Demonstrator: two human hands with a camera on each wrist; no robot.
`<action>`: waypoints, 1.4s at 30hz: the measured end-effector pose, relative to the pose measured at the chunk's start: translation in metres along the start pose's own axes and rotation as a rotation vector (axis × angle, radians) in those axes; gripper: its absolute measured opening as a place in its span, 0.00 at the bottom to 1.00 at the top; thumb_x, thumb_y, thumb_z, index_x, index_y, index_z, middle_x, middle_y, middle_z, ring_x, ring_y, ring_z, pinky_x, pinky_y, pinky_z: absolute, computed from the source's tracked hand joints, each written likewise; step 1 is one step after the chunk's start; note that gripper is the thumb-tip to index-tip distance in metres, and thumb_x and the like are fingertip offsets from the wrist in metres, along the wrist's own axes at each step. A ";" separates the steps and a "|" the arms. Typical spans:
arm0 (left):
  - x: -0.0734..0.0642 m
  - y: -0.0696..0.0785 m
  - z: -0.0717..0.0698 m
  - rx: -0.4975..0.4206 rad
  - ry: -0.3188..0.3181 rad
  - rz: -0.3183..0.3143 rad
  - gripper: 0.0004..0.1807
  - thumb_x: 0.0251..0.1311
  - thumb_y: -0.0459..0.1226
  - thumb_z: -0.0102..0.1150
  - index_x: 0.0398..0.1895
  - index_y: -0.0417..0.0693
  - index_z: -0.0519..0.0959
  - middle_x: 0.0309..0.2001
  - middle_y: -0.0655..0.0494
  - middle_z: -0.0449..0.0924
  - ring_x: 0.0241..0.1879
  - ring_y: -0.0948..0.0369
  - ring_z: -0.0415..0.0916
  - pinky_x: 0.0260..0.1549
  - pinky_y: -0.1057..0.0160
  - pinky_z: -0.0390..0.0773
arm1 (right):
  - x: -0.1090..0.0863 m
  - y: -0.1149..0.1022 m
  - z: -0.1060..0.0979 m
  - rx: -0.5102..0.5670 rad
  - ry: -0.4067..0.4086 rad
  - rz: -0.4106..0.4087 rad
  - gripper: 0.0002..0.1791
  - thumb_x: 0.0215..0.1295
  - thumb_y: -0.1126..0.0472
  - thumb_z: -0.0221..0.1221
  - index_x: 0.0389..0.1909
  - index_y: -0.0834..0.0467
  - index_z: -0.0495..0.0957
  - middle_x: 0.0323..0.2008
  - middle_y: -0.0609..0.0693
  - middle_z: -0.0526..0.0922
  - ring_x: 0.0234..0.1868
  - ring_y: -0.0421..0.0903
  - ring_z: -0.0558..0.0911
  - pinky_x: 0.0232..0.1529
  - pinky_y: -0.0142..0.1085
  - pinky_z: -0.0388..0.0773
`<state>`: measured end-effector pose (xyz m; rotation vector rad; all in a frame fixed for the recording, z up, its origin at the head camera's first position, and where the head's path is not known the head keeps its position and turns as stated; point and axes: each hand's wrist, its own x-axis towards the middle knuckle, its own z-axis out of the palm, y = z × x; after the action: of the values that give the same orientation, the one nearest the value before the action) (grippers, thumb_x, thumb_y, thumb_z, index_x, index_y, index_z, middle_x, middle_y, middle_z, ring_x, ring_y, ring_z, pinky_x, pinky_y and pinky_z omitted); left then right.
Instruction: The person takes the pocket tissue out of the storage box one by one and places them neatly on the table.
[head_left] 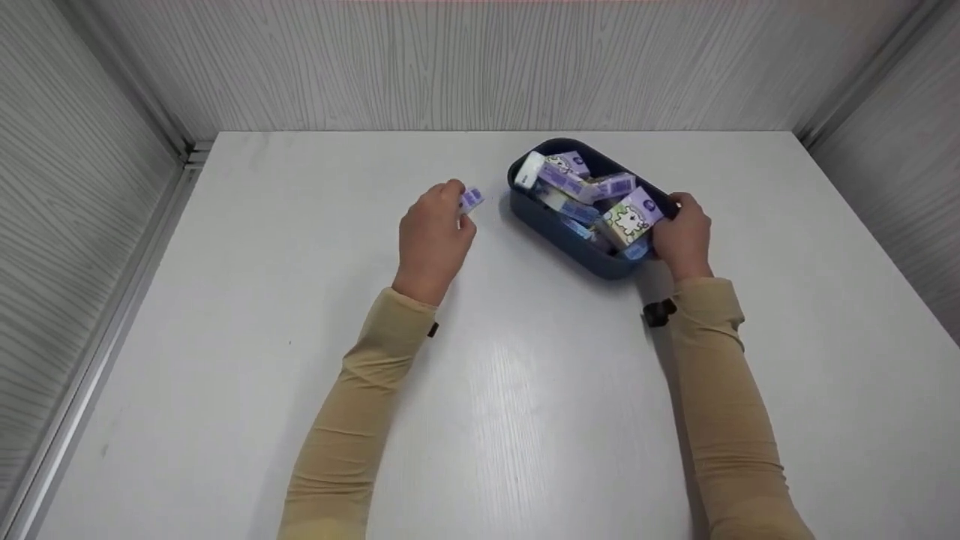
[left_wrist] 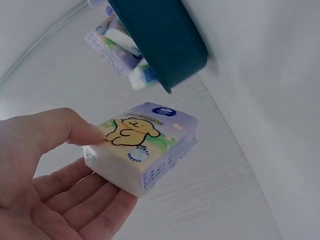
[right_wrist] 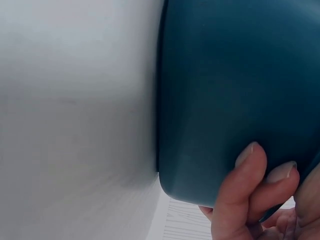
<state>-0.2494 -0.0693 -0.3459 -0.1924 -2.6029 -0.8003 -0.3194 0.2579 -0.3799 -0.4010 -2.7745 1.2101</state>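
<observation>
Between thumb and fingers my left hand (head_left: 433, 238) pinches a small tissue pack (left_wrist: 135, 140), purple and cream with a yellow cartoon dog on its face. In the head view most of that pack is hidden behind the hand. To its right stands a dark blue-teal bin (head_left: 559, 229) with rounded corners, turned at a slant on the table. Several purple and blue tissue packs (head_left: 631, 217) lie jumbled inside it. My right hand (head_left: 684, 236) grips the bin's near right end, with fingers (right_wrist: 245, 175) against the outer wall.
A white table (head_left: 465, 420) lies under both arms. Pale wood-grain panels (head_left: 450, 67) rise at the back and on both sides. A small black device (head_left: 658, 312) sits at the right wrist.
</observation>
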 end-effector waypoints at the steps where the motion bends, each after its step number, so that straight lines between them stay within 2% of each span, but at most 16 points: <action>1: 0.001 -0.004 -0.001 0.020 -0.018 -0.017 0.14 0.56 0.26 0.56 0.47 0.36 0.78 0.43 0.45 0.81 0.42 0.53 0.80 0.39 0.57 0.79 | 0.000 0.001 -0.001 0.002 0.001 0.000 0.30 0.64 0.72 0.42 0.69 0.64 0.58 0.64 0.66 0.65 0.59 0.58 0.68 0.47 0.47 0.77; 6: 0.005 -0.024 -0.003 0.087 -0.149 -0.129 0.10 0.56 0.22 0.54 0.41 0.34 0.77 0.40 0.39 0.82 0.38 0.47 0.82 0.34 0.53 0.80 | 0.000 0.003 -0.001 0.003 0.020 -0.015 0.29 0.64 0.72 0.42 0.68 0.65 0.60 0.63 0.67 0.67 0.59 0.58 0.69 0.54 0.48 0.72; 10: 0.006 -0.034 -0.004 0.145 -0.220 -0.186 0.11 0.56 0.20 0.55 0.42 0.35 0.77 0.40 0.39 0.82 0.39 0.44 0.81 0.35 0.49 0.80 | -0.001 0.001 0.000 0.007 0.022 -0.011 0.28 0.64 0.71 0.42 0.68 0.64 0.60 0.62 0.67 0.67 0.59 0.57 0.69 0.54 0.49 0.72; 15: 0.006 -0.045 -0.001 0.220 -0.270 -0.196 0.10 0.55 0.19 0.57 0.38 0.37 0.78 0.36 0.42 0.82 0.34 0.49 0.80 0.34 0.50 0.80 | -0.001 -0.002 -0.001 0.006 0.010 -0.001 0.29 0.66 0.71 0.42 0.69 0.64 0.58 0.63 0.66 0.66 0.60 0.57 0.68 0.54 0.49 0.73; 18: 0.007 -0.054 0.004 0.270 -0.290 -0.188 0.09 0.58 0.20 0.55 0.37 0.36 0.79 0.35 0.42 0.82 0.32 0.51 0.78 0.32 0.51 0.79 | -0.002 -0.001 -0.001 0.011 0.000 0.008 0.29 0.66 0.71 0.42 0.70 0.63 0.58 0.64 0.66 0.65 0.59 0.58 0.69 0.49 0.48 0.76; 23: 0.007 -0.062 0.003 0.277 -0.310 -0.174 0.11 0.62 0.21 0.51 0.42 0.35 0.80 0.40 0.39 0.81 0.40 0.45 0.79 0.36 0.50 0.79 | -0.003 -0.001 -0.001 0.009 -0.009 0.016 0.29 0.66 0.70 0.42 0.70 0.63 0.57 0.64 0.66 0.65 0.57 0.57 0.70 0.41 0.45 0.79; 26: 0.009 -0.063 0.002 0.258 -0.327 -0.180 0.11 0.66 0.23 0.47 0.44 0.34 0.81 0.41 0.38 0.80 0.42 0.44 0.79 0.38 0.51 0.79 | -0.002 -0.001 -0.002 0.006 -0.009 0.011 0.29 0.66 0.70 0.42 0.70 0.63 0.58 0.64 0.66 0.65 0.58 0.58 0.70 0.43 0.46 0.78; 31: 0.010 -0.066 0.002 0.245 -0.315 -0.178 0.17 0.72 0.28 0.38 0.41 0.30 0.80 0.39 0.36 0.80 0.41 0.44 0.79 0.39 0.51 0.78 | -0.002 -0.001 -0.002 -0.007 0.009 -0.003 0.29 0.65 0.71 0.42 0.69 0.64 0.59 0.63 0.66 0.66 0.60 0.58 0.69 0.54 0.49 0.72; 33: 0.010 -0.067 0.001 0.250 -0.313 -0.177 0.16 0.72 0.27 0.39 0.40 0.29 0.80 0.38 0.36 0.80 0.40 0.45 0.79 0.39 0.50 0.79 | -0.002 -0.001 -0.002 -0.008 0.015 -0.007 0.29 0.64 0.71 0.42 0.68 0.64 0.60 0.63 0.66 0.66 0.60 0.58 0.69 0.53 0.48 0.73; 38: 0.010 -0.067 0.002 0.288 -0.340 -0.169 0.12 0.68 0.24 0.43 0.45 0.27 0.78 0.40 0.36 0.79 0.42 0.44 0.79 0.40 0.50 0.79 | -0.002 0.000 -0.001 0.001 0.019 -0.012 0.29 0.64 0.71 0.42 0.69 0.63 0.60 0.62 0.67 0.67 0.57 0.58 0.71 0.38 0.45 0.80; 42: 0.011 -0.066 0.003 0.303 -0.383 -0.168 0.14 0.66 0.22 0.46 0.51 0.28 0.76 0.44 0.37 0.78 0.46 0.44 0.77 0.43 0.51 0.78 | -0.002 0.000 0.000 0.003 0.025 -0.012 0.29 0.65 0.71 0.43 0.68 0.64 0.60 0.63 0.66 0.67 0.58 0.58 0.70 0.43 0.45 0.78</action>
<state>-0.2760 -0.1220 -0.3768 -0.0407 -3.0948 -0.4432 -0.3174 0.2572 -0.3796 -0.3958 -2.7496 1.1979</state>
